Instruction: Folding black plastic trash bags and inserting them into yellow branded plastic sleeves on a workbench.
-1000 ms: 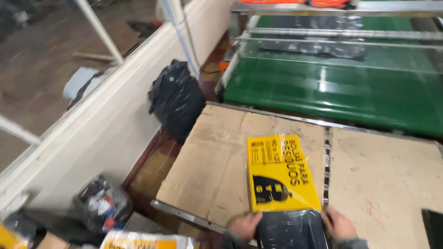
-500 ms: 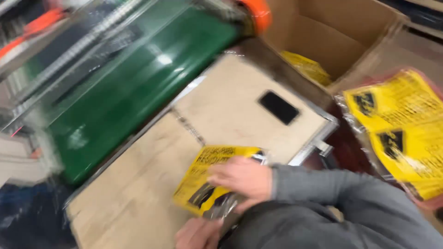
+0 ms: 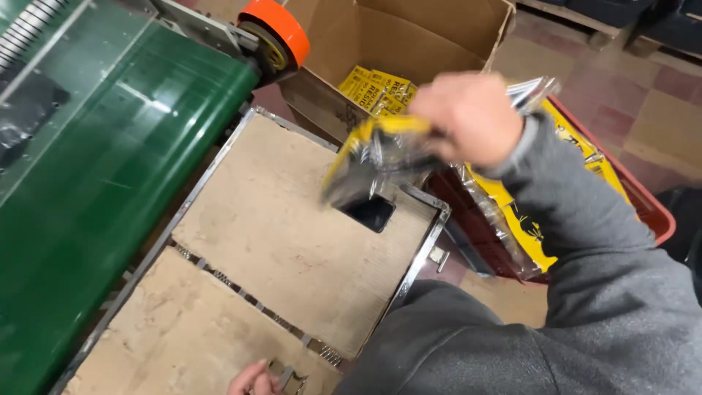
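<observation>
- A green conveyor belt [image 3: 95,183] fills the left side of the view and runs up towards the top edge, its surface shiny under the light
- At the belt's upper end sits an orange roller [image 3: 281,29] on a metal bracket
- Just beside the belt lies a worktable [image 3: 270,234] topped with pale, worn board panels inside a metal frame, with a line of small springs crossing it between two panels
- The left hand [image 3: 257,378] shows only partly at the bottom edge, its fingertips resting on a small metal fitting at the table's near rim; whether it grips that fitting cannot be told
- A dark flat rectangle [image 3: 371,213], perhaps a phone, lies on the table near its far right corner
- Straight above that rectangle, lifted clear of the table, hangs the yellow bag [image 3: 373,157]: a folded plastic packet, yellow with black print, wrapped in clear glossy film that crumples and catches the light; it is blurred
- The right hand [image 3: 472,117] is closed around the bag's upper end, fingers clamped on the film, the grey sleeve running down to the lower right
- Behind the hand stands an open cardboard box [image 3: 431,44] with more yellow packets lying in it
- To the right sits a red crate [image 3: 647,212] holding a stack of the same yellow packets in clear wrap
</observation>
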